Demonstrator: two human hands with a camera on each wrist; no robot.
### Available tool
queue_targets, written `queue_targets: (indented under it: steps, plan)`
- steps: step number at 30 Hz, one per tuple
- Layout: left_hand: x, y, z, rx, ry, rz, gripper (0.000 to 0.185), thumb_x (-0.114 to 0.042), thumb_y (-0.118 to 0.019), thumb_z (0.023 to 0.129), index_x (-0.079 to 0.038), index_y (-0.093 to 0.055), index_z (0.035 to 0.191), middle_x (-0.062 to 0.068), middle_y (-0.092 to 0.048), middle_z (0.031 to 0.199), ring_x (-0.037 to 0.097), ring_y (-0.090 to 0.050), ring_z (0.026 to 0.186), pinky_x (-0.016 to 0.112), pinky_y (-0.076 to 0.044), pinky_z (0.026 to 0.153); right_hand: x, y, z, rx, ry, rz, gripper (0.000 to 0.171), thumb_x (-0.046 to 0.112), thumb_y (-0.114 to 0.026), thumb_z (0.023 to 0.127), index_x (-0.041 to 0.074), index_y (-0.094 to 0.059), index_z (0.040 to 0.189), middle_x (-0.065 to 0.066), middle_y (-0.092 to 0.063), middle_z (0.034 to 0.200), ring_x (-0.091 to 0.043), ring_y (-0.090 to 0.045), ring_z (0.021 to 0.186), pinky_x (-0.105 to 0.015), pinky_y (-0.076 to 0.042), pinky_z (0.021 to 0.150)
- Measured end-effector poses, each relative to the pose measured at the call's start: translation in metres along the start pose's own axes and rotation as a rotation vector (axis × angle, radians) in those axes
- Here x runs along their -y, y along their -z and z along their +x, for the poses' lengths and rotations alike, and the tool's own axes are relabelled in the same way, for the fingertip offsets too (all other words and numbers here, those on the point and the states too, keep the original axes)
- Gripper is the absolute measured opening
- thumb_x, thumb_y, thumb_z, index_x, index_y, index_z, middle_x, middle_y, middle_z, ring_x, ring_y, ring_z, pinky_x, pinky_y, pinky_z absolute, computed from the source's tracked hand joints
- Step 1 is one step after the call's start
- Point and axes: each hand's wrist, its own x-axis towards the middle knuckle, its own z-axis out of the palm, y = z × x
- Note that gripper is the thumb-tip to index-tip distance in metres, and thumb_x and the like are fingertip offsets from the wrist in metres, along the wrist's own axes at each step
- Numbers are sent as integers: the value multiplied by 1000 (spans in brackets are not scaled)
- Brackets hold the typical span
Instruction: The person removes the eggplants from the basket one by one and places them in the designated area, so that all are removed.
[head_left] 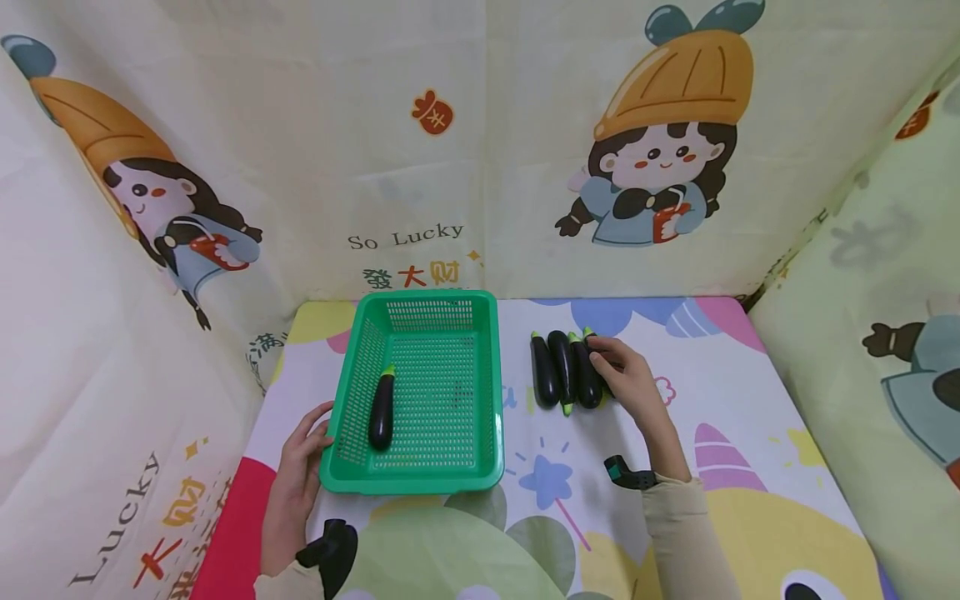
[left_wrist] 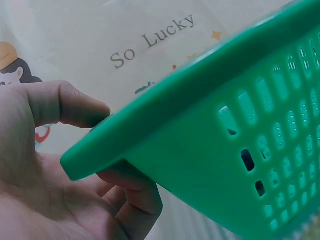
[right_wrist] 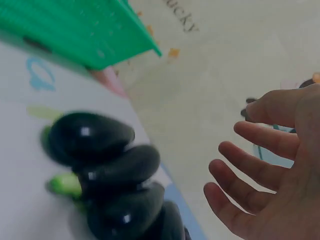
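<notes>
A green plastic basket (head_left: 442, 400) with slotted walls stands on the table. Inside it, toward the left, lies one dark purple eggplant (head_left: 382, 412) with a green stem end. My left hand (head_left: 295, 475) holds the basket's left side; in the left wrist view, the thumb is on top of the rim (left_wrist: 145, 115) and curled fingers are beneath it. Several more eggplants (head_left: 564, 368) lie side by side to the basket's right. My right hand (head_left: 637, 387) is over the rightmost eggplant, partly hiding it. In the right wrist view its fingers (right_wrist: 255, 165) are spread and hold nothing.
The table is covered by a colourful printed cloth (head_left: 547, 517). A pale cartoon-printed curtain (head_left: 525, 167) rises behind the table, with more fabric along the left and right sides. A black strap device (head_left: 628, 475) sits on the right wrist, another (head_left: 335, 554) on the left.
</notes>
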Motion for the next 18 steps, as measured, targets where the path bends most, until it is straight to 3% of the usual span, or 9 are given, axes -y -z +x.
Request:
queue_targets:
  steps: [5,11,14,18]
  plan:
    - [-1,-1,0,-13,16,3,60,-5,-55,102,-13,-36,158,-17,-64,122,3,-61,111,16,-58,90,8,-10,-3,77,-16,192,42,24,-59,107,2,-59,143,-20,-58,147,-4,-62,116,-12,-50,94]
    - [-1,-1,1,-24,17,10,59,-6,-56,102,-13,-38,158,-16,-64,121,4,-61,111,16,-58,90,17,-28,-8,159,29,323,43,21,-58,108,0,-56,144,-21,-55,148,-21,-64,123,-19,-57,95]
    - [-2,-1,1,-24,27,24,60,-6,-56,102,-13,-37,159,-16,-63,122,4,-60,113,16,-58,90,21,-39,-11,193,38,366,43,21,-58,108,0,-55,145,-21,-55,149,-17,-65,121,-21,-57,96]
    - [-4,0,2,-26,48,29,61,-5,-56,102,-15,-37,159,-17,-64,122,4,-60,113,17,-58,90,28,-56,-12,236,22,412,42,21,-58,108,0,-55,144,-24,-55,148,-23,-65,124,-26,-58,99]
